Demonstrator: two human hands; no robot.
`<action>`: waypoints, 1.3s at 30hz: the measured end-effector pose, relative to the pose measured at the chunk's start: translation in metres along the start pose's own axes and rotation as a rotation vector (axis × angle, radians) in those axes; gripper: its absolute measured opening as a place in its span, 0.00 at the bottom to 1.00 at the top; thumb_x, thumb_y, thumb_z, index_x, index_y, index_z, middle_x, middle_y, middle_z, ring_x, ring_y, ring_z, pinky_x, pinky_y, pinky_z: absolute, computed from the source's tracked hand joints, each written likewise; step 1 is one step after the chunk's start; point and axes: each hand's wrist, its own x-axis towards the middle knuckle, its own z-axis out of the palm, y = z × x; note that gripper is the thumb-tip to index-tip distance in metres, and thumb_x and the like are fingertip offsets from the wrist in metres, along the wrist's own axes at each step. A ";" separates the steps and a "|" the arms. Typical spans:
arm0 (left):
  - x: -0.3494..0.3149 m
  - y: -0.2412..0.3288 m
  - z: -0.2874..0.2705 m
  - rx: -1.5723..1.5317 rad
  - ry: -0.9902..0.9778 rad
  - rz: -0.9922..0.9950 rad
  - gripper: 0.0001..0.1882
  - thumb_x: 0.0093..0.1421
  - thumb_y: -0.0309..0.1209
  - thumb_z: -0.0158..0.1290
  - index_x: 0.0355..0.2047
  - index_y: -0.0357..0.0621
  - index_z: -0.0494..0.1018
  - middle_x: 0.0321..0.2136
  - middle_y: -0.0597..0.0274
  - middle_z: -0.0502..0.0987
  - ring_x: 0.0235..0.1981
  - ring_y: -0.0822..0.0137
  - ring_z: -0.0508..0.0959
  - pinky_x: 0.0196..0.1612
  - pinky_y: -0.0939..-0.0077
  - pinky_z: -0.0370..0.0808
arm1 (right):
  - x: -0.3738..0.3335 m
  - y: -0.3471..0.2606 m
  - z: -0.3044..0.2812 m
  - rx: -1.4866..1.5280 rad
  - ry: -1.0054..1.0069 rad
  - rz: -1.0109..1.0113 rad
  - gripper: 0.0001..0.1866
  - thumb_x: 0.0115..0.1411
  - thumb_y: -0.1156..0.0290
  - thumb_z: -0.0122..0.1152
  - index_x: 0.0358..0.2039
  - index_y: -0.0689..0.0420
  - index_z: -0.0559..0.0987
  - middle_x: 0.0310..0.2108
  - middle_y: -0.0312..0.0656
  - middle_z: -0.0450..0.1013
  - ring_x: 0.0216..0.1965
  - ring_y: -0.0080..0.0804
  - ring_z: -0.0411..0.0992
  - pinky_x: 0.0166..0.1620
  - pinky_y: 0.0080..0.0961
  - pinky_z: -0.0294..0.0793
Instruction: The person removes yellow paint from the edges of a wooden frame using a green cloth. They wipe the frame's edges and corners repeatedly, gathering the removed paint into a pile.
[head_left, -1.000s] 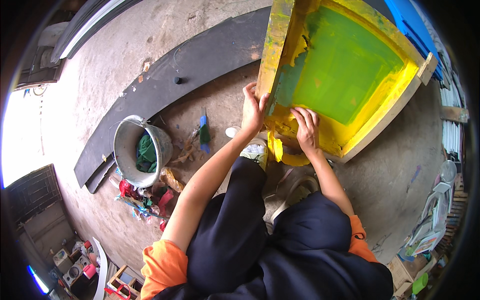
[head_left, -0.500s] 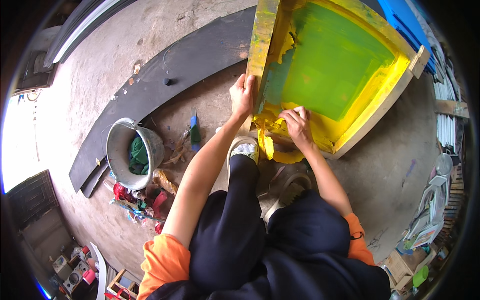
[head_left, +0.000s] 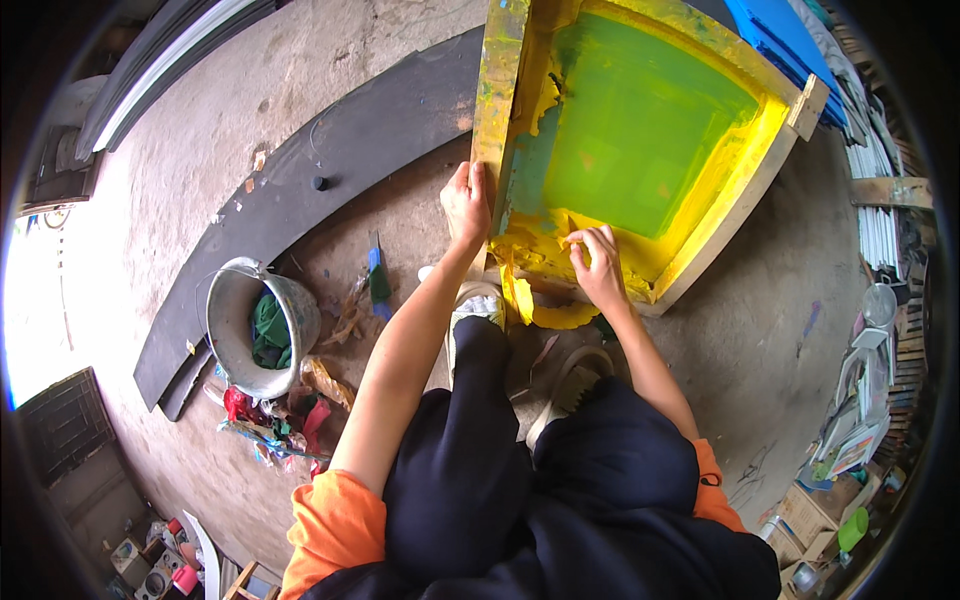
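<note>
Frame with green mesh, ahead of the person. The wooden rails look stiff and fairly heavy, best held by their edges; the taut mesh is probably fragile, the torn yellow film thin, limp and perhaps tacky. Left hand: closed around the left rail near its lower end. Right hand: over the frame's near edge, right of the hanging film, fingers curled toward the thumb; whether film is pinched cannot be told.
</note>
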 end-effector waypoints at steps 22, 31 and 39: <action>0.000 0.002 0.005 0.015 0.082 0.027 0.24 0.63 0.45 0.35 0.18 0.38 0.61 0.11 0.56 0.57 0.14 0.65 0.58 0.21 0.68 0.59 | 0.005 0.006 0.010 -0.287 0.025 0.115 0.15 0.58 0.65 0.50 0.20 0.61 0.73 0.15 0.49 0.69 0.21 0.44 0.69 0.26 0.36 0.69; 0.004 0.002 0.000 -0.153 0.158 0.028 0.28 0.63 0.47 0.35 0.15 0.36 0.58 0.10 0.63 0.57 0.15 0.72 0.56 0.19 0.70 0.55 | 0.013 0.002 0.008 -0.164 0.084 0.091 0.15 0.58 0.65 0.50 0.19 0.62 0.71 0.16 0.50 0.66 0.22 0.46 0.67 0.28 0.39 0.67; 0.006 -0.009 0.006 -0.021 0.160 0.022 0.25 0.63 0.45 0.33 0.19 0.36 0.62 0.13 0.53 0.61 0.16 0.61 0.59 0.22 0.66 0.59 | 0.000 0.027 0.005 0.468 -0.021 0.503 0.20 0.58 0.57 0.51 0.20 0.63 0.71 0.15 0.38 0.63 0.20 0.27 0.61 0.28 0.26 0.60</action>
